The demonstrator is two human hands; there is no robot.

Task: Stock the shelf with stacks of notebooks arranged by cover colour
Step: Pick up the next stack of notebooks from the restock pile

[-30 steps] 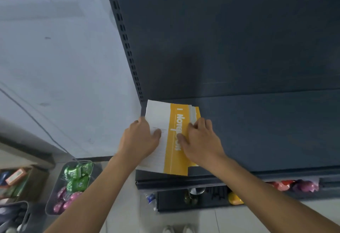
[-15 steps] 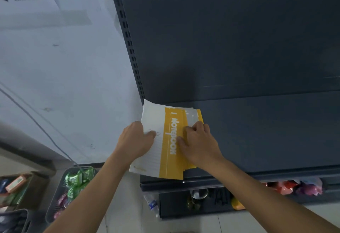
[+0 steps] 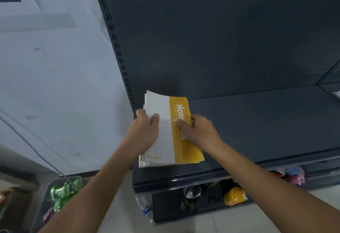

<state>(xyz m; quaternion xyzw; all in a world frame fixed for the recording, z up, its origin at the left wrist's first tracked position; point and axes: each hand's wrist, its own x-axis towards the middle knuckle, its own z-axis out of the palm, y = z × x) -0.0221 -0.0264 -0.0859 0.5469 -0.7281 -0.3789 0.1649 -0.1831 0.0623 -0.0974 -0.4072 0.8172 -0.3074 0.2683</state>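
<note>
Dark shelf (image 3: 257,131) under my hands: left hand (image 3: 145,131) and right hand (image 3: 200,131) both grip 1 yellow-and-white notebook stack (image 3: 176,148) between them, at shelf's left end. I judge it stack 1; other colours left.

The stack of notebooks (image 3: 166,140) lies on the shelf (image 3: 266,122), at its left end, near the front edge. The left hand (image 3: 145,131) holds the stack's left side and the right hand (image 3: 198,131) its right side, thumbs on top. Behind the stack stands the back panel (image 3: 220,45), and at the panel's left edge the slotted upright (image 3: 119,58), beside the wall (image 3: 55,85). Under the shelf, small goods (image 3: 234,196) sit lower down. A basket (image 3: 44,205) stands on the floor (image 3: 202,225), left of the shelf.
</note>
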